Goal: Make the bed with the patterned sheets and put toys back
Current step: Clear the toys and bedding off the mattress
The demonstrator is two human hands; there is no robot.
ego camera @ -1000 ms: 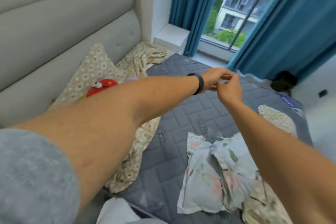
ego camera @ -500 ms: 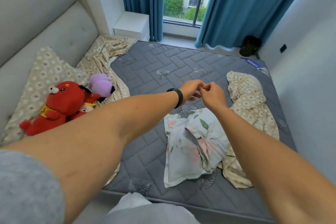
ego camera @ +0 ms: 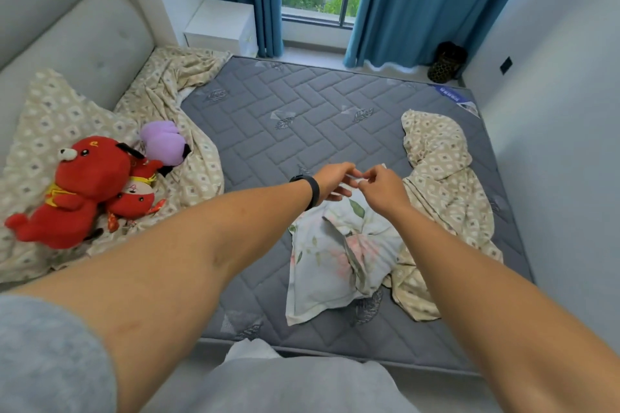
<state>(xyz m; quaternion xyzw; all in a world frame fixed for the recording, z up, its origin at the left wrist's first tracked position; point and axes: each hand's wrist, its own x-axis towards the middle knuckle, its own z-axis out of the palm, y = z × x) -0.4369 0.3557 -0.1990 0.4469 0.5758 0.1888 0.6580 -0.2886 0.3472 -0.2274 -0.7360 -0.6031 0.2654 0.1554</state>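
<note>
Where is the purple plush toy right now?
The purple plush toy lies at the left of the head view, on the beige patterned sheet near the headboard, just behind the big red plush.

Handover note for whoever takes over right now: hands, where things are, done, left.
Left hand and right hand meet above the mattress, both pinching a small white item; what it is I cannot tell.
Floral pillowcase lies crumpled near the mattress's front edge. Beige sheet is bunched on the right; more beige bedding sits by the headboard.
Red plush and purple plush lie on the left bedding.
Done: nothing spread yet.
Left: spread sheets, then place toys.
</note>
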